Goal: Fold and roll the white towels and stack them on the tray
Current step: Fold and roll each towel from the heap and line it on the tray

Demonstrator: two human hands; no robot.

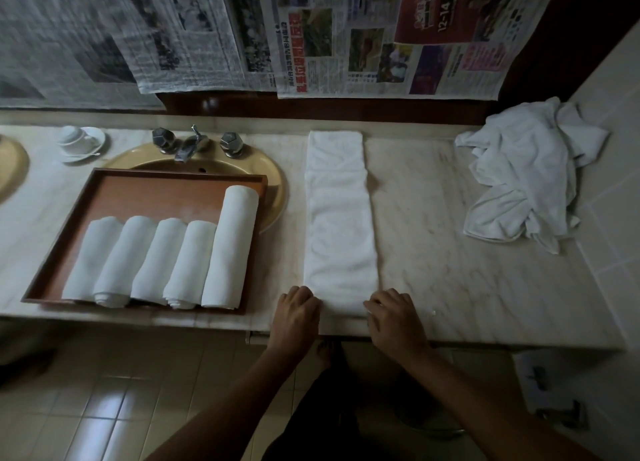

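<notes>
A white towel (338, 218) lies folded into a long narrow strip on the marble counter, running from the back wall to the front edge. My left hand (297, 313) grips its near left corner and my right hand (394, 317) grips its near right corner, fingers curled over the near end. Left of it a brown wooden tray (173, 190) holds several rolled white towels (162, 263) side by side, the rightmost one longer. A heap of crumpled white towels (526, 173) sits at the back right of the counter.
A yellow sink (277, 180) with a metal tap (187, 145) lies partly under the tray. A white cup on a saucer (81, 142) stands at the back left. Newspapers (311, 34) hang on the wall. The marble counter (467, 252) ends at a tiled wall on the right.
</notes>
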